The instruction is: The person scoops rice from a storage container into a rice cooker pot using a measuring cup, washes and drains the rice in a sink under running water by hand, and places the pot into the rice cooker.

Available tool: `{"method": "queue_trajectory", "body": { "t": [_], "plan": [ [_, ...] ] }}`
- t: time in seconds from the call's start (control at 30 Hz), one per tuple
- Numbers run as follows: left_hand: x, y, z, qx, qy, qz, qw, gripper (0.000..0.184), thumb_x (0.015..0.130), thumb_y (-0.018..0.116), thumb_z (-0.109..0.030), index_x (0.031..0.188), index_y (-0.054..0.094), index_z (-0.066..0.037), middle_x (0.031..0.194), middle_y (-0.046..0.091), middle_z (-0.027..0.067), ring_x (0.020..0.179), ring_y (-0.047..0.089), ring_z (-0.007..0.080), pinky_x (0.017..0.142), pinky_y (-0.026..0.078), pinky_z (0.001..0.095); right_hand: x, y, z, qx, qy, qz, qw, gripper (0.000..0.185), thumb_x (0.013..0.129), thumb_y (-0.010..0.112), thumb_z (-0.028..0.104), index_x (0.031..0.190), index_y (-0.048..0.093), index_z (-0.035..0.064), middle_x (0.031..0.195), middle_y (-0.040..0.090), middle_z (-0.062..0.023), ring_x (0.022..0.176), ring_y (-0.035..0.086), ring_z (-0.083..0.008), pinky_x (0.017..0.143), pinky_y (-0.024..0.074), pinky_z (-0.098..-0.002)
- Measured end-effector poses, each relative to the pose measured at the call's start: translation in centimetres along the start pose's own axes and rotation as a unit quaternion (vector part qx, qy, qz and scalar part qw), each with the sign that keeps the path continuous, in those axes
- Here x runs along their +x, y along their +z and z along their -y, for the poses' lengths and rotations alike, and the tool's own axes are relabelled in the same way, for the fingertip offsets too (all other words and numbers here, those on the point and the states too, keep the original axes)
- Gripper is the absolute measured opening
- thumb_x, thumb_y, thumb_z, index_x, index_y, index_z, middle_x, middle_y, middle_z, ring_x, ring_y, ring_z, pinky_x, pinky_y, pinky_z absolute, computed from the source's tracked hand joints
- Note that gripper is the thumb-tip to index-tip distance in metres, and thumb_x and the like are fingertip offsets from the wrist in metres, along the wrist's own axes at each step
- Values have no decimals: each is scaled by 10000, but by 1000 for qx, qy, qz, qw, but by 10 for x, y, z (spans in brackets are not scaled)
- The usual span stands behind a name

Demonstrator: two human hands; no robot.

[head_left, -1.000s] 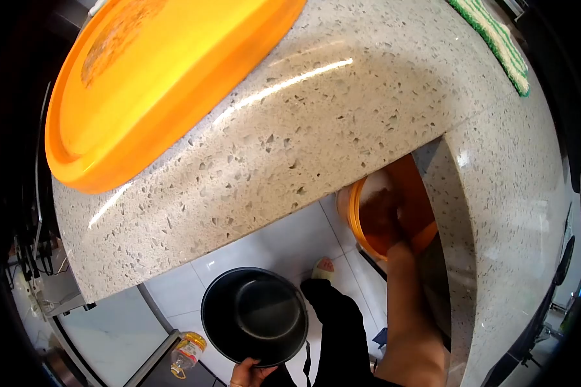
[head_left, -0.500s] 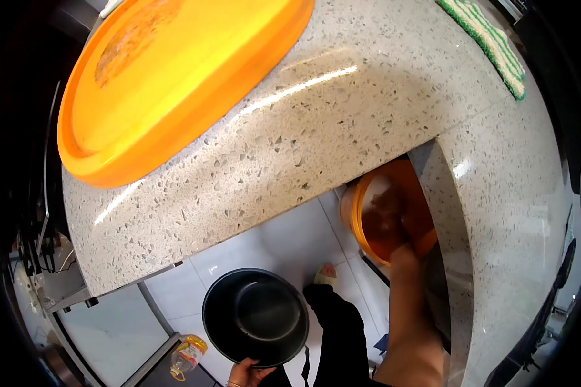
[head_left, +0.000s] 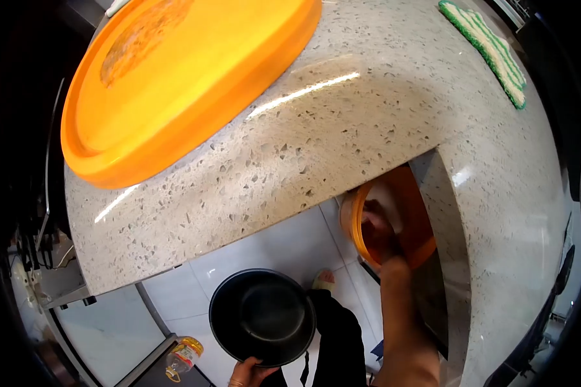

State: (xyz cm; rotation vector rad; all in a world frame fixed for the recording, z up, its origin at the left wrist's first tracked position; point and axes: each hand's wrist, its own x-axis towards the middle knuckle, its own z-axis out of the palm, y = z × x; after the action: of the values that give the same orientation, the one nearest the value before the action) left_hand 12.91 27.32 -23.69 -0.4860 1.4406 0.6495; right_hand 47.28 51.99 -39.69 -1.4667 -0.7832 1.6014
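My left hand (head_left: pixel 250 373) grips the near rim of a dark round pot (head_left: pixel 265 316), which is tilted and shows nothing inside. My right hand (head_left: pixel 377 226) is down inside an orange bucket (head_left: pixel 356 222) under the counter's edge. Pale, whitish contents (head_left: pixel 388 197) show at the bucket's far side. The fingers of that hand are dim and blurred, so what they hold, if anything, cannot be made out.
A large orange lid (head_left: pixel 174 84) lies on the speckled counter (head_left: pixel 316 148). A green and white cloth (head_left: pixel 487 48) is at the back right. An oil bottle (head_left: pixel 184 358) stands at the lower left, and my foot (head_left: pixel 325 280) is on the tiled floor.
My right hand has shifted left and toward me inside the bucket. The pot in my left hand has moved slightly to the right.
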Motion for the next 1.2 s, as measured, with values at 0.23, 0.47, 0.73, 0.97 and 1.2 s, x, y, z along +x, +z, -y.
{"method": "queue_trajectory", "body": {
  "t": [0.23,0.47,0.73,0.97,1.2],
  "plan": [
    [-10,43,-29,49,-16,5,999,566,727,486,18,1237,249,80,1157,444,287,961,567,393,698,570,378,2,-29,-37,121,-111,11,986,294,745,590,49,1031,524,61,963,557,-112,956,541,-244,848,457,-375],
    [24,60,-36,110,-14,83,990,395,795,416,-10,1166,341,102,1106,495,259,956,571,370,759,551,402,16,-70,-44,388,151,-99,904,364,645,587,41,1002,523,5,963,567,-143,930,549,-300,930,414,-510],
    [35,114,-57,144,-16,113,983,357,828,401,-30,1143,346,127,1109,475,271,936,572,376,781,553,397,-20,-56,-27,534,70,-208,816,208,653,530,19,850,491,-36,755,521,-163,764,544,-337,938,388,-563],
    [41,135,-68,158,-3,152,976,460,769,398,15,1195,257,115,1163,418,284,937,559,405,741,561,433,-73,-17,30,543,53,-222,808,381,678,491,-14,1051,433,-59,1090,478,-188,1047,460,-362,984,329,-574],
    [31,140,-69,201,46,106,973,375,783,449,3,1128,332,97,1062,475,246,842,593,352,656,584,399,-156,42,96,372,-70,-83,922,550,714,503,-19,1246,359,-20,1248,421,-162,1173,410,-323,995,346,-488]
  ]
}}
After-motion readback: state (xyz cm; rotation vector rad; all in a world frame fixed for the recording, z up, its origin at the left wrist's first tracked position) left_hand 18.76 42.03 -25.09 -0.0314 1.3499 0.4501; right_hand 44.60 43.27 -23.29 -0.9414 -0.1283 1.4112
